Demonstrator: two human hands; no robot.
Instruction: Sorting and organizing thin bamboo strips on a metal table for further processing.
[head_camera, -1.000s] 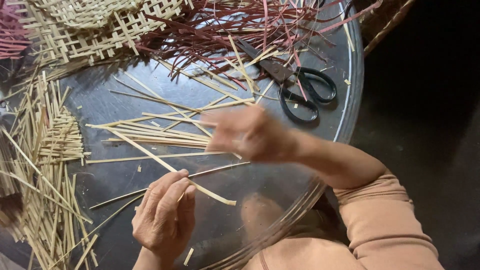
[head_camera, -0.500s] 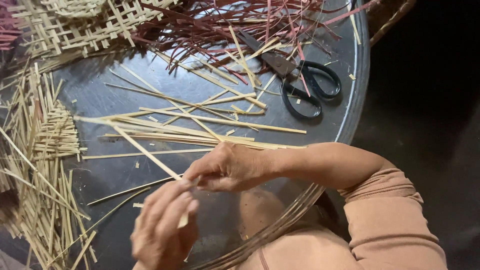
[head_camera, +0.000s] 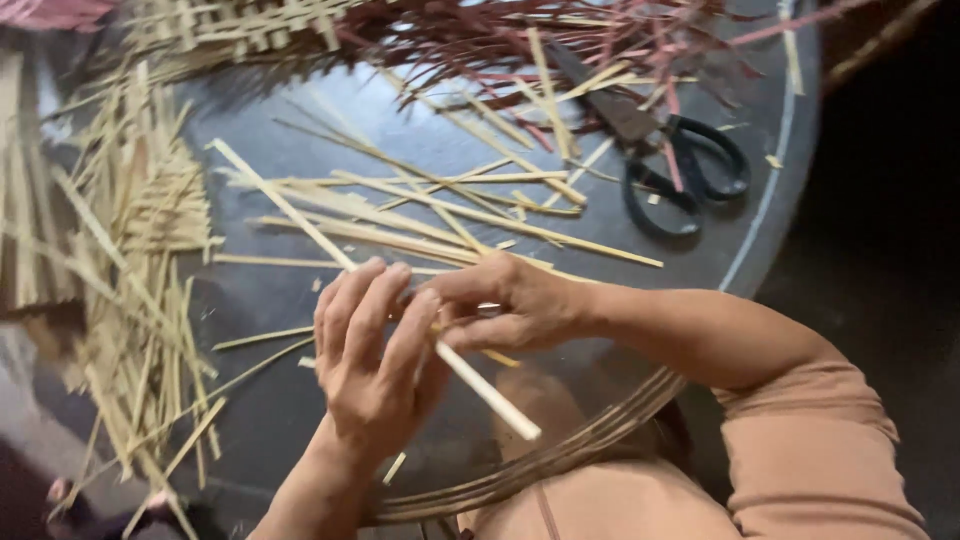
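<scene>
Strips at far left: loose pile of pale bamboo strips (head_camera: 130, 260) lying criss-cross on the dark round surface (head_camera: 300, 420), well apart from my hands.
Long strip: pale flat bamboo strip (head_camera: 300, 215) running on a slant from upper left, through both my hands, to a free end (head_camera: 515, 425) near the rim.
Left hand: my left hand (head_camera: 375, 360) is curled round the strip, fingers pressed together along it.
Right hand: my right hand (head_camera: 510, 305) comes across and pinches the same strip, thumb and fingertips just beside the left fingers.
How it handles: I judge it light, thin and springy, stiff along its length, likely to split or snap if bent sharply; edges may be sharp. Best taken at the middle, flat faces between thumb and fingers.
Change: half a second ago my hands were lower and the left lay below the right; now they meet on the strip, lifted off the surface.
Centre: more loose strips (head_camera: 430, 215) lie fanned.
Right: black-handled scissors (head_camera: 670, 165) rest near reddish strips (head_camera: 480, 40).
</scene>
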